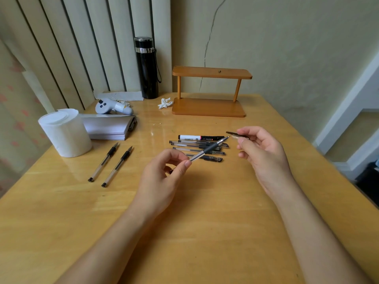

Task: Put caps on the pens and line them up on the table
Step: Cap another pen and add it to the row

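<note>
My left hand [164,175] grips the rear end of an uncapped gel pen [209,149], whose tip points up and right. My right hand [260,148] pinches a dark pen cap [232,133] just beyond that tip, a small gap apart. Under the held pen, several capped clear pens [196,146] lie in a row on the table, with a white and black marker [200,137] behind them. At the left lie two uncapped pens [103,162] [117,167], side by side and tilted.
A paper roll [65,133] and a stack of white paper [108,127] sit at the left. Behind are a white controller [111,106], a black flask [146,68], a crumpled tissue [164,103] and a small wooden shelf [209,93]. The table edge [338,171] runs along the right.
</note>
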